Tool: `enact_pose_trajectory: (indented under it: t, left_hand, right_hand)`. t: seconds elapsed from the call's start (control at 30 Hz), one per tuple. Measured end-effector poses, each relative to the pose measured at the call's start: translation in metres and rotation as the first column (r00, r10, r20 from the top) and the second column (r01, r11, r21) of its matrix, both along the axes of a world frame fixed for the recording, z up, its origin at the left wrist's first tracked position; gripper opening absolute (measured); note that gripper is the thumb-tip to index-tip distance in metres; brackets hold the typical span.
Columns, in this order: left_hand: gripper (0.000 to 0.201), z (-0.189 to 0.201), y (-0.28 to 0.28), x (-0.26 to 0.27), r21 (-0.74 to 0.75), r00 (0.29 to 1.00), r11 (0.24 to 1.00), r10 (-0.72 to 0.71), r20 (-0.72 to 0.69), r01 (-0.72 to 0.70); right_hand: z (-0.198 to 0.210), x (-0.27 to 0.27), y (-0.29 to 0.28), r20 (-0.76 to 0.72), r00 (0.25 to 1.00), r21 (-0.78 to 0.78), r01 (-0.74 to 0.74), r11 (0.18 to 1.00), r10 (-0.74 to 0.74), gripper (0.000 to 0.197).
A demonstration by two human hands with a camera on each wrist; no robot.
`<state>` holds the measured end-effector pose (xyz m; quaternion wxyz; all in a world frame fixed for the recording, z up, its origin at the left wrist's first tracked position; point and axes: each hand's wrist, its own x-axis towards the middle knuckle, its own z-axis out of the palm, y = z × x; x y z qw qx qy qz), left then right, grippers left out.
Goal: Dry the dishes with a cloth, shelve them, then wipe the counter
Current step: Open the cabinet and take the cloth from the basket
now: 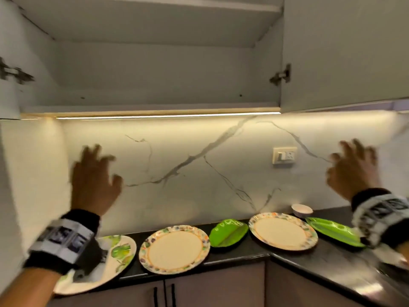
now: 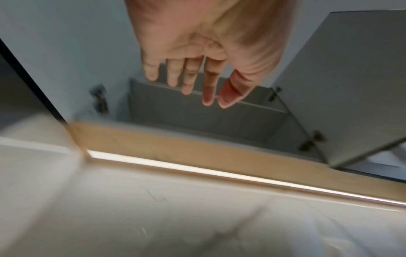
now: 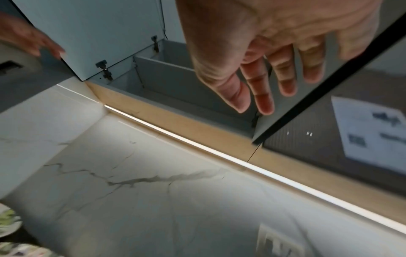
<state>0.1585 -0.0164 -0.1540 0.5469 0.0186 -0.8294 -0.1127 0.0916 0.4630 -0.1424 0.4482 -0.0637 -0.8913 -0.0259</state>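
Left wrist band nearest the lens, overlapping the near rim of the fruit-print plate. Left hand raised in front of the marble backsplash, grip spread wide, fingers straight, holding nothing; the left wrist view confirms bare fingers pointing up toward the open cabinet. Right hand raised at matching height on the right, fingers loosely splayed, also holding nothing

Largest to smallest:
- Open cabinet overhead, both doors swung out, shelves bare in all views
- Dark worktop below, running into a corner on the right
- Dishes in a row along it: fruit-print plate at left, floral-rim plate, green leaf dish, second floral-rim plate, green tray, small white bowl at the back

No cloth visible in any view; motion blur on both hands

Key relation: every dish lies below both grips, flat on the worktop, while the hands sit between worktop and shelf. Judgement: left hand is nearer the fruit-print plate, right hand nearer the green tray; either must drop down before anything goes up. Drying and shelving appear not yet started
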Motion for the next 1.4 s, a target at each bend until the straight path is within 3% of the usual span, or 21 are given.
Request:
enact_pose_trajectory:
  t: [0.07,0.2,0.3,0.5,0.57,0.63,0.7,0.77,0.9,0.97,1.03,1.23,1.4]
  left_hand:
    - [0.042,-0.05,0.046,-0.034,-0.076,0.963,0.987,-0.118,0.241,0.14]
    - [0.041,-0.139,0.138,-0.079,-0.06,0.734,0.867,-0.38,0.563,0.494]
    - [0.034,-0.198,0.209,-0.09,-0.123,0.597,0.716,-0.459,0.658,0.687]
    - [0.022,-0.254,0.34,-0.089,-0.055,0.305,0.473,-0.471,0.828,0.879]
    - [0.029,-0.259,0.388,-0.084,-0.039,0.277,0.44,-0.492,0.825,0.897]
    - [0.032,-0.257,0.431,-0.081,0.052,0.19,0.443,-0.485,0.854,0.895]
    - [0.031,-0.261,0.481,-0.08,0.029,0.202,0.413,-0.505,0.839,0.91]
    - [0.034,-0.265,0.531,-0.083,0.077,0.161,0.411,-0.512,0.844,0.908]
    - [0.05,-0.268,0.626,-0.085,0.119,0.153,0.423,-0.554,0.819,0.898]
    - [0.042,-0.26,0.658,-0.089,0.153,0.161,0.463,-0.568,0.807,0.873]
    - [0.033,-0.253,0.692,-0.102,0.155,0.176,0.457,-0.603,0.778,0.876]
    - [0.031,-0.226,0.77,-0.186,0.117,0.264,0.517,-0.604,0.752,0.848]
    - [0.042,-0.211,0.834,-0.279,0.208,0.242,0.594,-0.587,0.773,0.777]
  right_hand:
    - [-0.045,-0.007,-0.019,0.264,0.964,0.035,-0.017,0.999,0.007,0.029]
    - [-0.113,0.003,-0.024,0.5,0.865,0.074,0.017,0.997,-0.052,0.032]
    - [-0.167,0.02,-0.008,0.679,0.732,0.045,0.044,0.998,-0.062,0.032]
    - [-0.231,0.066,0.083,0.82,0.558,-0.03,0.262,0.965,-0.126,0.033]
    - [-0.242,0.079,0.124,0.831,0.54,-0.062,0.327,0.943,-0.133,0.031]
    - [-0.249,0.086,0.162,0.832,0.54,-0.097,0.368,0.925,-0.128,0.029]
    - [-0.255,0.091,0.204,0.827,0.546,-0.119,0.396,0.91,-0.13,0.027]
    - [-0.263,0.093,0.247,0.812,0.569,-0.136,0.396,0.908,-0.127,0.027]
    - [-0.276,0.088,0.325,0.799,0.593,-0.163,0.372,0.914,-0.1,0.028]
    - [-0.277,0.08,0.352,0.806,0.586,-0.161,0.353,0.922,-0.084,0.028]
    - [-0.274,0.064,0.38,0.811,0.581,-0.16,0.33,0.93,-0.067,0.027]
    - [-0.246,-0.019,0.453,0.818,0.574,-0.114,0.229,0.967,-0.039,0.027]
    - [-0.218,-0.118,0.515,0.784,0.62,-0.112,0.165,0.98,-0.015,0.028]
